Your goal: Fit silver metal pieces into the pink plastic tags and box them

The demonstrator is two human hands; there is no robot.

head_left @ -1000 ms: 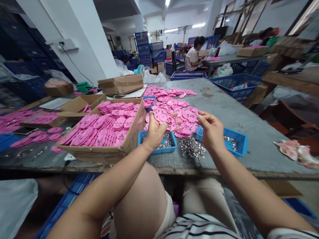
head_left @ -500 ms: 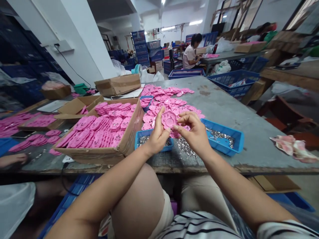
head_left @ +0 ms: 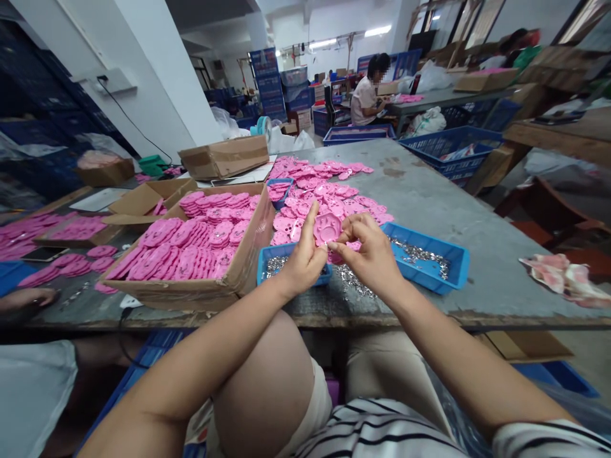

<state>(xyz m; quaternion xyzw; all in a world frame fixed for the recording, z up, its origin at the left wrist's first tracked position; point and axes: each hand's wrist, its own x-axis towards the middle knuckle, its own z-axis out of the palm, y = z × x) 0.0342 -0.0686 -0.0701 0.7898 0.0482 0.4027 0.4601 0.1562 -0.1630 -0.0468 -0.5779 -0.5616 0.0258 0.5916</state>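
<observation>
A pink scalloped plastic piece (head_left: 328,227) with a round recess is held up over the table between both hands. My left hand (head_left: 305,262) grips its left edge, the thumb low and the fingers upright behind. At its lower right edge, my right hand (head_left: 366,247) pinches with thumb and forefinger. Whether a small metal part is also in that pinch is too small to tell. Beneath the hands lie a heap of small shiny metal parts (head_left: 354,280) and a small blue tray (head_left: 268,259) of them, partly hidden by my left hand. A pile of similar pink pieces (head_left: 334,200) spreads behind.
On the left stands a cardboard box (head_left: 229,294) packed with pink pieces. Another blue tray (head_left: 453,257) with metal parts sits to the right. A crumpled cloth (head_left: 568,277) lies farther right. At the left edge, another person's hand (head_left: 28,298) rests on the table.
The view has shifted slightly. Both hands keep hold of the pink piece, which now faces the camera a little more. The other person's hand at left has moved slightly.
</observation>
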